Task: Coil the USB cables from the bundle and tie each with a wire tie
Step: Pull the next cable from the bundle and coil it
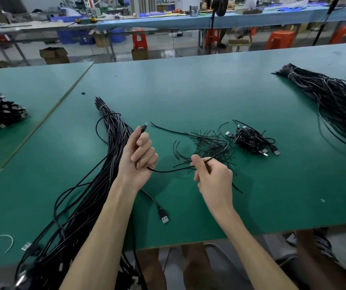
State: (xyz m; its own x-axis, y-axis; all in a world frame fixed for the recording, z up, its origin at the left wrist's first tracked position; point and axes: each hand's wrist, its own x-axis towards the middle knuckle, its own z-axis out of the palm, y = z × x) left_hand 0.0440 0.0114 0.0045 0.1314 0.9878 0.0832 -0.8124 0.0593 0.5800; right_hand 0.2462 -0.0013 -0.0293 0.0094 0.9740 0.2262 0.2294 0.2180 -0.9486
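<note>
Green table [188, 84] carries the bundle [113, 130] at left, its near end cut off below. Left hand [138, 158] grips a cable [172, 170], plug [145, 127] poking above the fingers [142, 141]; right hand [211, 174] pinches it over the ties [209, 143], where its run gets lost.

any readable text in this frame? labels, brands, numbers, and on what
No text in this view can be read.
Cardboard box on the floor beyond the table: pale label patch, too blurred to read.
USB plug lying on the green table: no marking visible.
Cable held between the left hand and the right hand: plain black, no print visible.
</note>
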